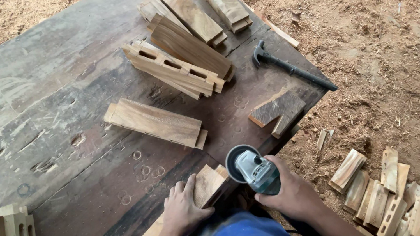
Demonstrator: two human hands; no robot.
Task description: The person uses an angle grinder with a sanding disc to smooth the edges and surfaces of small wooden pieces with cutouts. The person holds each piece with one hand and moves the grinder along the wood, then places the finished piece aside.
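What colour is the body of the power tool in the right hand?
Grey-silver with dark teal, on the angle grinder in the right hand; head view.

Workbench (48,105): old dark wood, matt, scuffed, pale paint patches. Wooden block (207,185) under left hand (183,210): raw sawn timber, dry, unfinished. Angle grinder (253,170) in right hand (291,195): grey-green plastic body w/ slight sheen, dark metal guard. Hammer (292,67): black, matt. Floor (391,47): loose, rough sawdust.
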